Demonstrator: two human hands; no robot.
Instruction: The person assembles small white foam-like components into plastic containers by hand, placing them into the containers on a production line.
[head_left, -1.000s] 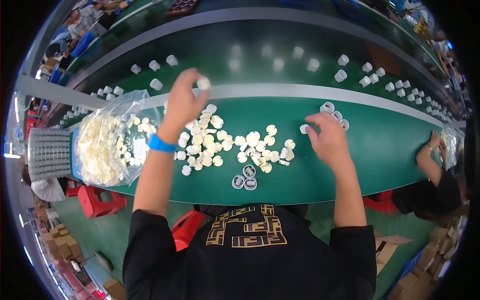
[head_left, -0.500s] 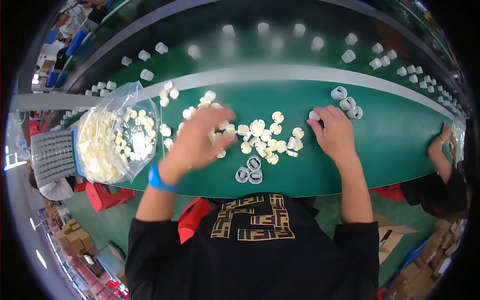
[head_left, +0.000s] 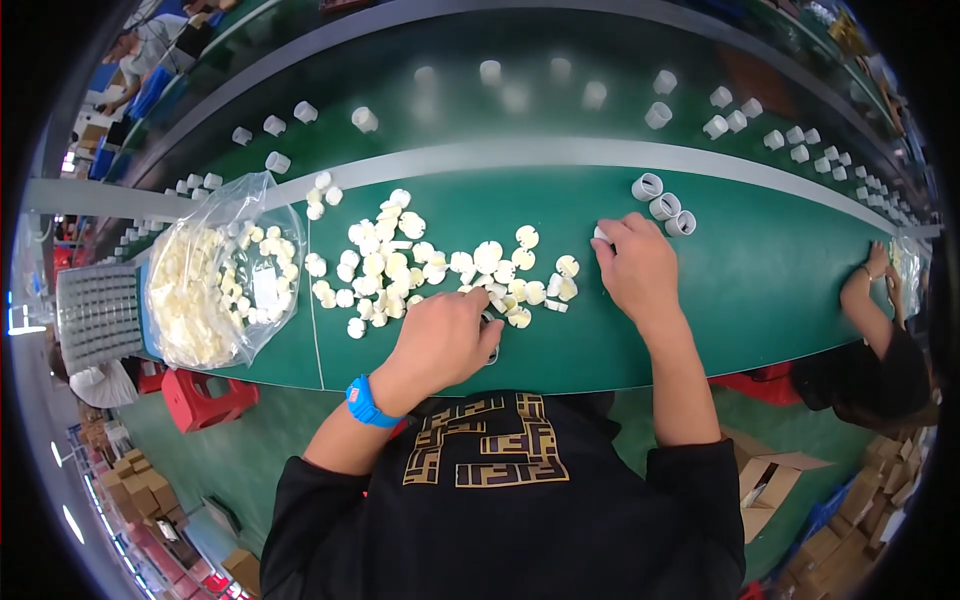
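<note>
My left hand (head_left: 445, 335) is closed over the group of small white cylindrical cups near the table's front edge. Its fingers curl round a cup (head_left: 492, 352), of which only the right side shows; the other cups are hidden under the hand. To the right, my right hand (head_left: 638, 262) pinches a small white round piece (head_left: 600, 235) between thumb and fingers, just above the table. Between the hands lies a loose pile of cream-white notched discs (head_left: 490, 257), with a larger pile (head_left: 375, 262) to its left. Beyond my right hand stand three open white cups (head_left: 664, 206).
A clear plastic bag (head_left: 195, 290) full of cream discs sits at the table's left end. Past the grey rail (head_left: 520, 155), many white cups (head_left: 658, 115) stand on a green belt. A red stool (head_left: 205, 398) is below left. Another person's arm (head_left: 870, 300) reaches in at far right.
My left hand has come down from above the left pile of discs onto the cups near the front edge. My right hand keeps its white piece. The whole view has shifted slightly.
</note>
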